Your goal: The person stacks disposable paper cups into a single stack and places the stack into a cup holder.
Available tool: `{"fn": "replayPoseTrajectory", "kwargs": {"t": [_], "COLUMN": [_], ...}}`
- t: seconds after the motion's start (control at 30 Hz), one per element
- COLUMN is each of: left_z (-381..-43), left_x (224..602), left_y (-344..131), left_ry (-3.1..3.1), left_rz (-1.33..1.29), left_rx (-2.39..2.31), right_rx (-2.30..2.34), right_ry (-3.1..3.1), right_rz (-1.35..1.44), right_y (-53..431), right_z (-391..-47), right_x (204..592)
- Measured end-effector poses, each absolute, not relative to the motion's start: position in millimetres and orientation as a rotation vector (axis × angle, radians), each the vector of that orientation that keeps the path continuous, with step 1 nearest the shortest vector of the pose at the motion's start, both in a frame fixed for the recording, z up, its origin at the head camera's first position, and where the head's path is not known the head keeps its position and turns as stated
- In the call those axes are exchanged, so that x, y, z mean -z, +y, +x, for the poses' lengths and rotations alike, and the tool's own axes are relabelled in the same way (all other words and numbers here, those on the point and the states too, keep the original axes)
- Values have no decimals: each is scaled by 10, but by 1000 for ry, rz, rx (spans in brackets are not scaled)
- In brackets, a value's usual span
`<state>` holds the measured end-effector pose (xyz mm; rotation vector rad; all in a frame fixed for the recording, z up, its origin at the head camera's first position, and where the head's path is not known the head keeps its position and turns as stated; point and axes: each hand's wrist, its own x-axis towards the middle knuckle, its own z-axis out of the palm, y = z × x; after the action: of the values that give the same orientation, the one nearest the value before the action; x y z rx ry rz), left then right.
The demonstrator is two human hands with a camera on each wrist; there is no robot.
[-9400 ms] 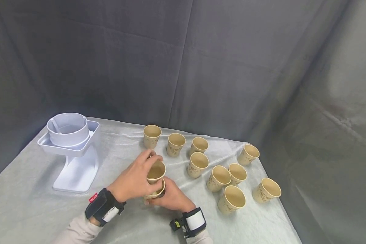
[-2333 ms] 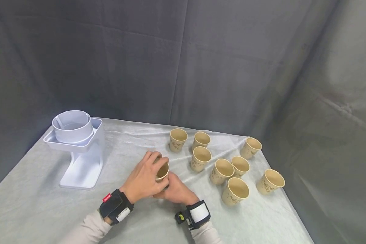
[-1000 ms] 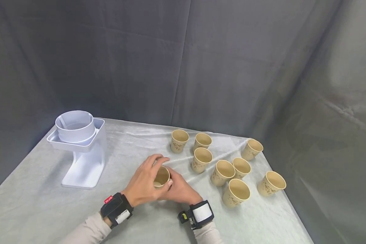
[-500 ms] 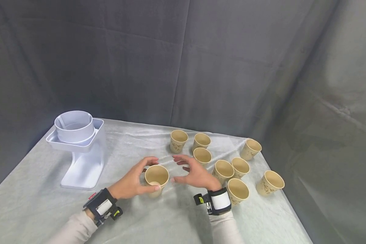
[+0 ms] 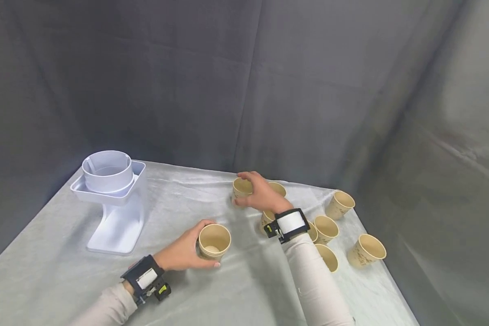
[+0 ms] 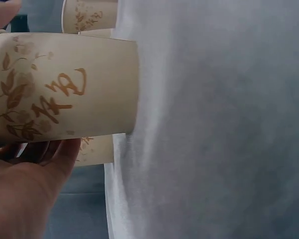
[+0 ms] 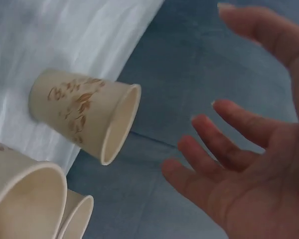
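My left hand [image 5: 184, 250] grips a beige paper cup stack [image 5: 214, 238] from the left, near the middle of the table; a second rim shows just inside the top one. In the left wrist view the outer cup [image 6: 97, 89] bears brown leaf print and stands on the cloth. My right hand [image 5: 264, 194] reaches over the back of the table, its thumb and fingers spread about a single paper cup [image 5: 238, 192]. From the right wrist view, that cup [image 7: 74, 107] stands apart from the spread fingers [image 7: 239, 122], and the palm holds nothing.
More paper cups stand upright at the right, among them a far-right cup [image 5: 366, 251] and a back-right cup [image 5: 340, 204]; my right forearm partly hides several. A white plastic stand [image 5: 116, 226] carrying a round tub [image 5: 107, 172] is at the left. Grey curtains [image 5: 187, 90] enclose the table.
The far-left back cup seen earliest has gone from its spot, and the stack is nested together. My right hand has let go of the stack and moved back and right; my left keeps hold.
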<state>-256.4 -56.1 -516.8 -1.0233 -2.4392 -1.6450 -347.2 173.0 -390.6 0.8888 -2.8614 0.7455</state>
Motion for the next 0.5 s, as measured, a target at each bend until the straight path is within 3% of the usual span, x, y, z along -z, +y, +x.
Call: {"fn": "replayPoseTrajectory", "kwargs": {"t": [0.27, 0.5], "left_z": [-2524, -2367], "left_x": [5207, 4985], "left_y": [-538, -503], "left_ry": [-2442, -2428], "left_rz": [-987, -1011], "left_rx": [1661, 1725], "right_rx": [-492, -294], "right_ry": [-2999, -3145], "right_rz": [752, 640], "right_y": [1634, 1583], "right_z": [-3731, -3859], "right_x": [3983, 4119]}}
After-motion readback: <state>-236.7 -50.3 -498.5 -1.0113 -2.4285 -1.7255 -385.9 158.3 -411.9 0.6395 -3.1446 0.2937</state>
